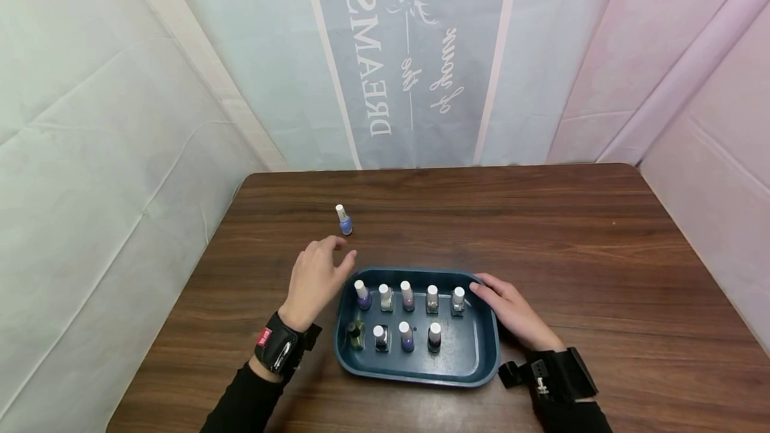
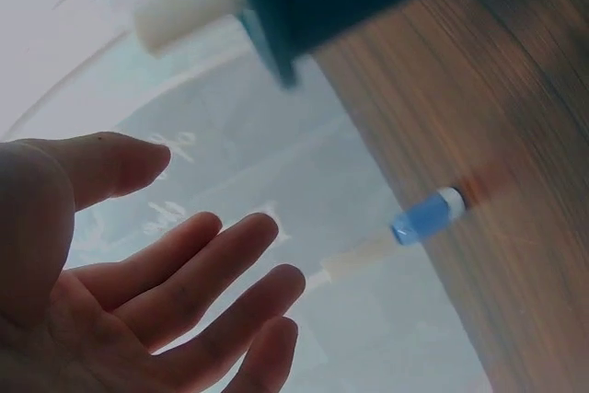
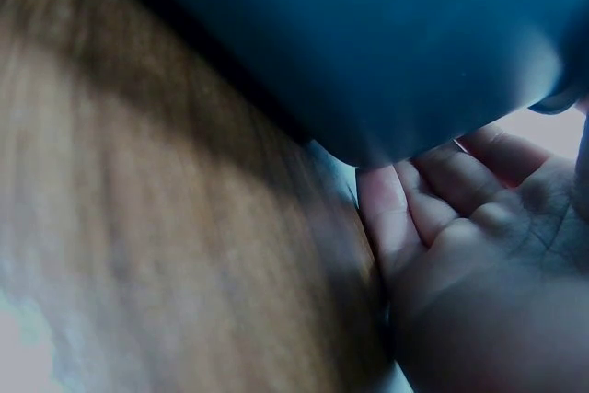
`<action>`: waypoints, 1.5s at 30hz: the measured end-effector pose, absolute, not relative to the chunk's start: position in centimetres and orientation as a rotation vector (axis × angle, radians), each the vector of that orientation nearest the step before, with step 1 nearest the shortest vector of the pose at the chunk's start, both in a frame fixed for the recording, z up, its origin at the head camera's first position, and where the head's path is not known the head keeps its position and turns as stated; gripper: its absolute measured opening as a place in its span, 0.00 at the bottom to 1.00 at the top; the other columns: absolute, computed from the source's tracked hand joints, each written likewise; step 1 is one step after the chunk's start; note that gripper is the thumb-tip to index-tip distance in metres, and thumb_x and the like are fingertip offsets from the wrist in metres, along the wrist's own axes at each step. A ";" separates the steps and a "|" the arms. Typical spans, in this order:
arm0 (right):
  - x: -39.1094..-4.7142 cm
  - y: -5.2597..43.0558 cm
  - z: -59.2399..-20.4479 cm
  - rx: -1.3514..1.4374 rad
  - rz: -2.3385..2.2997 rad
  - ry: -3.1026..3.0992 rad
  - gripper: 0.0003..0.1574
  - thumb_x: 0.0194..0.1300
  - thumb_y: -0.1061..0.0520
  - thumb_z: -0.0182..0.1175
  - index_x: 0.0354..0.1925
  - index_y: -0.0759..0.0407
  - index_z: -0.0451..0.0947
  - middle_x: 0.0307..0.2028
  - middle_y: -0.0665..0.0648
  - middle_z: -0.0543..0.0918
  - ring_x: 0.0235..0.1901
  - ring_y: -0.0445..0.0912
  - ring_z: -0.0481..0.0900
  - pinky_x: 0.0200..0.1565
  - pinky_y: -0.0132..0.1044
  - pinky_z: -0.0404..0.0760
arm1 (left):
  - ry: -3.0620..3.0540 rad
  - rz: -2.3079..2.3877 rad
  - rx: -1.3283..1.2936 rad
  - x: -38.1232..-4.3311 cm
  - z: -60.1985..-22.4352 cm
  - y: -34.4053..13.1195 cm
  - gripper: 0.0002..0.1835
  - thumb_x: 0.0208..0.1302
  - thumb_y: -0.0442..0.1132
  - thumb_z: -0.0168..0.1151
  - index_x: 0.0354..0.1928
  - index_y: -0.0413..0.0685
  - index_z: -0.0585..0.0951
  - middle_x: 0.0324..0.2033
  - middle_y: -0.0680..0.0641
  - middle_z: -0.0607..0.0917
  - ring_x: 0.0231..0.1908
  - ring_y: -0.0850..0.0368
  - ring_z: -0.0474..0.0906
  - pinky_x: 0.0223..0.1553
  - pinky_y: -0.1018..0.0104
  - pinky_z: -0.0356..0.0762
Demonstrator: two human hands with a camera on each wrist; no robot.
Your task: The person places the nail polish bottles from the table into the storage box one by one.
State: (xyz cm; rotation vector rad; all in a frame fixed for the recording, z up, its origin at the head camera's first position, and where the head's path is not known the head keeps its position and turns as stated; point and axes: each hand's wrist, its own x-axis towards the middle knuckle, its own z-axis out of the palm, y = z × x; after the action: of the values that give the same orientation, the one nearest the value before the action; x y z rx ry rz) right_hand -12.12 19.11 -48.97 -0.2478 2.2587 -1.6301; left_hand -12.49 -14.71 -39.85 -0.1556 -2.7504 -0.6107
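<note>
A blue tray (image 1: 415, 380) lies on the table with two rows of nail polish bottles standing in it, mostly white-capped. One at the left of the near row is a dark green bottle (image 1: 355, 335). My right hand (image 1: 511, 309) grips the tray's far right corner, thumb over the rim and fingers against the outer wall. My left hand (image 1: 315, 276) is beside the tray's far left corner, fingers loosely spread and nothing in them. Just beyond its fingertips stands a blue nail polish bottle (image 1: 345, 222) with a white cap, also in the left wrist view (image 2: 428, 218).
The brown wooden table (image 1: 631, 286) runs out on both sides of the tray. Behind it hangs a pale curtain (image 1: 415, 52) with printed lettering, and white fabric (image 1: 108, 186) lines the left side. Both wrists carry black straps.
</note>
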 end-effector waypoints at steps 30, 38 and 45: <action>-12.3 19.2 -48.5 -0.238 -1.639 2.243 0.28 0.73 0.41 0.47 0.61 0.56 0.71 0.53 0.60 0.78 0.50 0.49 0.74 0.51 0.34 0.74 | -2.792 -0.665 0.078 -19.3 -42.5 -17.4 0.19 0.64 0.46 0.61 0.48 0.39 0.80 0.42 0.38 0.85 0.37 0.44 0.82 0.36 0.53 0.78; -12.4 19.2 -48.7 -0.248 -1.650 2.243 0.28 0.73 0.41 0.48 0.60 0.55 0.72 0.53 0.59 0.78 0.50 0.49 0.74 0.51 0.31 0.73 | -2.799 -0.664 0.127 -20.2 -43.1 -17.5 0.21 0.62 0.47 0.62 0.49 0.38 0.80 0.41 0.37 0.85 0.37 0.43 0.81 0.36 0.51 0.76; -11.9 19.0 -48.9 -0.237 -1.647 2.239 0.27 0.73 0.41 0.48 0.60 0.54 0.73 0.53 0.58 0.79 0.51 0.49 0.75 0.51 0.32 0.74 | -2.825 -0.676 0.161 -20.5 -43.5 -17.4 0.22 0.62 0.48 0.62 0.50 0.37 0.80 0.42 0.37 0.85 0.40 0.42 0.81 0.39 0.50 0.76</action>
State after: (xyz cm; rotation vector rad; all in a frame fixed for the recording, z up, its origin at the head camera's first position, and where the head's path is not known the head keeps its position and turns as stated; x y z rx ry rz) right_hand -11.93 18.99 -48.89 -0.2368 2.2392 -1.6472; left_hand -20.48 -17.42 -43.50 0.1613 -2.8248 -0.6759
